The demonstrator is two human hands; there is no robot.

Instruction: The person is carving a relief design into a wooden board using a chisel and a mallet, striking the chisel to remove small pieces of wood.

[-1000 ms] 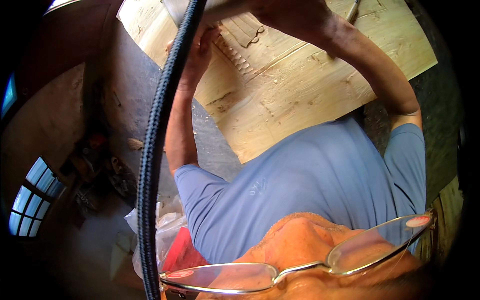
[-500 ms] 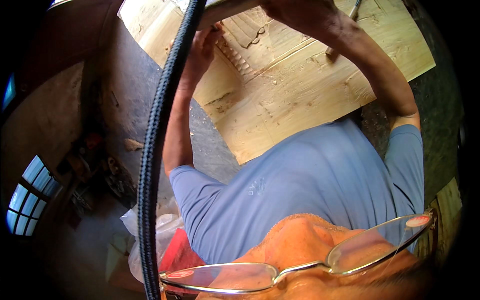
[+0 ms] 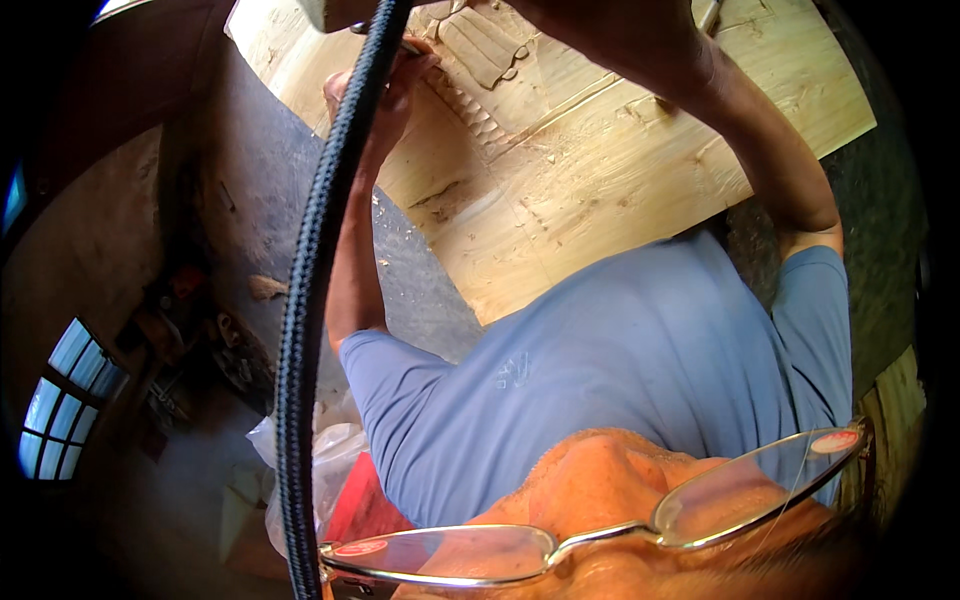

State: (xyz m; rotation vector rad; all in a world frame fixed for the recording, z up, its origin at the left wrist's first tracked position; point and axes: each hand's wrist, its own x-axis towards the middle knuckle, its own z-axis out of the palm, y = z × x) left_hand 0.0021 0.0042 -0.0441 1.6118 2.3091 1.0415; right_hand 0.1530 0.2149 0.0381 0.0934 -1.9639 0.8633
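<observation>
A large pale wooden panel (image 3: 560, 215) with carved relief lies in front of me. My left hand (image 3: 394, 98) is closed at the panel's left part, beside a row of scalloped cuts (image 3: 472, 112). A short piece of a thin chisel (image 3: 410, 46) shows at its fingers; the rest is hidden. My right hand (image 3: 620, 28) reaches over the panel at the top edge, its fingers dark and partly cut off. From its side a wooden mallet-like piece (image 3: 342, 13) extends left, above my left hand. A carved draped shape (image 3: 482, 48) lies between the hands.
A tool with a wooden handle (image 3: 709, 16) lies on the panel, partly behind my right wrist. A black braided cable (image 3: 305, 300) crosses the view close up. Wood chips dot the grey floor (image 3: 415, 290). A clear plastic bag (image 3: 335, 465) and a red object (image 3: 368, 505) are at lower left.
My right hand and the wooden mallet-like piece have swung left and toward the top edge. My left hand has shifted slightly and stays closed by the scalloped cuts.
</observation>
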